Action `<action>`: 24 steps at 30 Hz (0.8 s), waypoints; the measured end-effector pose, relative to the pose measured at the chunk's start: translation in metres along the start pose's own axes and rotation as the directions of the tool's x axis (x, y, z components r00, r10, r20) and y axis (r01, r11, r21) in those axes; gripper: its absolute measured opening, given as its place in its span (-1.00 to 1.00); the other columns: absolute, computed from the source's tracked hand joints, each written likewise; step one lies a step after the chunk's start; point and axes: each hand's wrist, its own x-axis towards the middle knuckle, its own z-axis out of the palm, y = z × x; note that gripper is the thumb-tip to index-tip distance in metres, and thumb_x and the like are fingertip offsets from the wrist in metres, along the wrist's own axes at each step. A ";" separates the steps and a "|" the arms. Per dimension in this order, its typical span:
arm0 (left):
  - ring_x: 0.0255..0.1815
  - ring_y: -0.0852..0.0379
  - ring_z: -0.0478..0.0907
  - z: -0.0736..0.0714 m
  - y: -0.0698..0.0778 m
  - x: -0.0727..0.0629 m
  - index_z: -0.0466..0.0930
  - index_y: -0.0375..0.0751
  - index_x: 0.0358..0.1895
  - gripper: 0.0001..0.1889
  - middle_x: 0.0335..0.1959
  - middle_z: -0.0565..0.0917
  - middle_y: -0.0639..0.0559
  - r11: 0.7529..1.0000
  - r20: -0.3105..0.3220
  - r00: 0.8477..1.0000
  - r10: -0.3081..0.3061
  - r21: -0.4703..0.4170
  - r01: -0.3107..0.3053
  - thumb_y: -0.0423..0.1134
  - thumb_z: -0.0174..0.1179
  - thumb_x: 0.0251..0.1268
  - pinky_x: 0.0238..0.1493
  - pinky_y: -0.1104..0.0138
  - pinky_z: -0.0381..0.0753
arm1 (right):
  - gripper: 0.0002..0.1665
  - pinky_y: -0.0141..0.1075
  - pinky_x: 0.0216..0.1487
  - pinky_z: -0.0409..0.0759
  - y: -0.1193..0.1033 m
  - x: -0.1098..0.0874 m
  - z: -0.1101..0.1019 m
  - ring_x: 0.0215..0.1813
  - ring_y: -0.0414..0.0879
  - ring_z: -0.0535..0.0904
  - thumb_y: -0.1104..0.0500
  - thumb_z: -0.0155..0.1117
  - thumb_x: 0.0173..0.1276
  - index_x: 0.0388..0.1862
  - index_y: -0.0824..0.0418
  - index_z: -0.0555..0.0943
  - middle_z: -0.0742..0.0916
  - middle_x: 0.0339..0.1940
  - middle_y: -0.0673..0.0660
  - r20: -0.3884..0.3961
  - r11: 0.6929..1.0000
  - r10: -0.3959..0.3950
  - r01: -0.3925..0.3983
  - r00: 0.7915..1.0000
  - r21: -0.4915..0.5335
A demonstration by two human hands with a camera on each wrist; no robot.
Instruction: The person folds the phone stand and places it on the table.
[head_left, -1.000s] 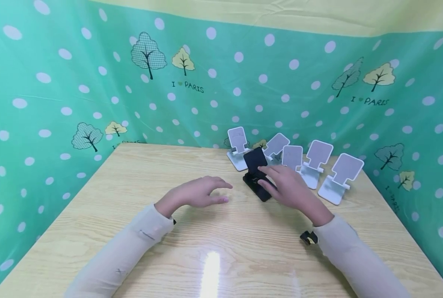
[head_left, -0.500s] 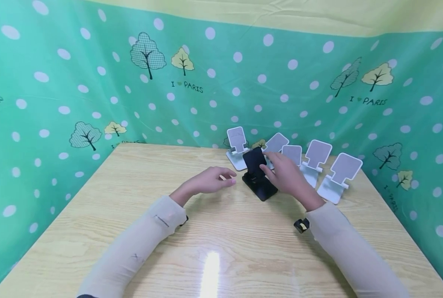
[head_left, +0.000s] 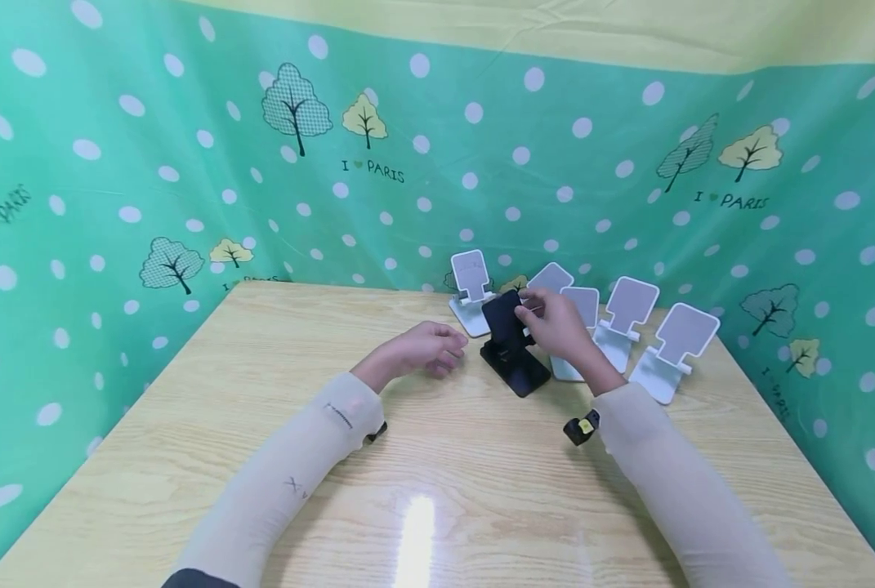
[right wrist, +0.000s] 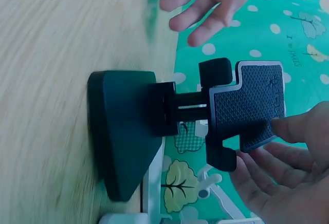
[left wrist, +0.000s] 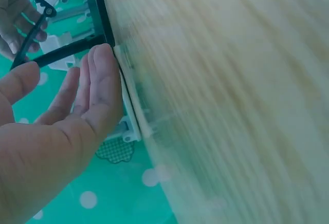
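A black phone stand (head_left: 520,374) rests on the table with its flat base down and its back plate raised at a tilt. My right hand (head_left: 560,325) pinches the upper right edge of that plate. In the right wrist view the thumb lies on the textured plate (right wrist: 252,93) and the other fingers are behind it. My left hand (head_left: 421,347) hovers just left of the stand with fingers loosely bent and nothing in them. The left wrist view shows that left hand (left wrist: 77,126) palm-up near the base, overlapping it.
Several white phone stands with grey pads stand behind and to the right of the black one, from the leftmost white stand (head_left: 470,278) to the rightmost white stand (head_left: 683,336). The wooden table (head_left: 319,335) ends against a green dotted curtain (head_left: 378,220).
My right hand has drawn in to the upper edge of the black stand's plate and now pinches it. My left hand has moved right and forward, closer to the stand.
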 end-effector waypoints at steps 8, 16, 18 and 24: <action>-0.13 -0.01 0.58 0.001 0.002 0.004 0.40 -0.39 0.38 -0.56 0.24 0.53 -0.32 0.997 0.015 0.999 -0.048 -0.065 0.049 -0.20 0.08 0.60 0.00 0.16 0.71 | -0.69 -0.13 -0.06 0.76 0.003 0.012 0.005 -0.06 0.10 0.68 0.27 0.23 0.54 0.16 0.42 0.58 0.72 -0.05 0.34 0.062 0.967 0.153 -0.162 0.986 0.198; -0.17 0.01 0.55 0.002 0.005 0.006 0.37 -0.38 0.40 -0.54 0.25 0.50 -0.32 0.996 0.005 0.999 -0.054 -0.072 0.054 -0.19 0.07 0.60 -0.05 0.20 0.71 | -0.75 -0.19 -0.06 0.76 -0.001 0.017 0.006 -0.18 -0.08 0.65 0.32 0.19 0.55 0.09 0.46 0.52 0.72 -0.06 0.34 0.082 0.916 0.179 -0.196 0.980 0.351; -0.18 0.02 0.55 0.001 0.006 0.006 0.38 -0.37 0.39 -0.55 0.25 0.50 -0.31 0.996 -0.005 0.998 -0.055 -0.075 0.055 -0.19 0.05 0.61 -0.07 0.21 0.71 | -0.74 -0.22 -0.05 0.75 -0.003 0.018 0.005 -0.17 -0.10 0.65 0.31 0.18 0.56 0.11 0.45 0.51 0.72 -0.04 0.33 0.077 0.908 0.185 -0.200 0.980 0.368; -0.05 -0.10 0.57 0.000 0.010 0.009 0.39 -0.36 0.36 -0.60 0.28 0.47 -0.31 0.992 -0.053 0.997 -0.052 -0.116 0.046 -0.23 0.03 0.61 0.06 0.08 0.71 | -0.74 -0.16 0.00 0.75 -0.018 0.020 0.000 -0.19 -0.09 0.66 0.31 0.17 0.57 0.12 0.43 0.50 0.70 -0.12 0.25 0.060 0.873 0.176 -0.184 0.982 0.451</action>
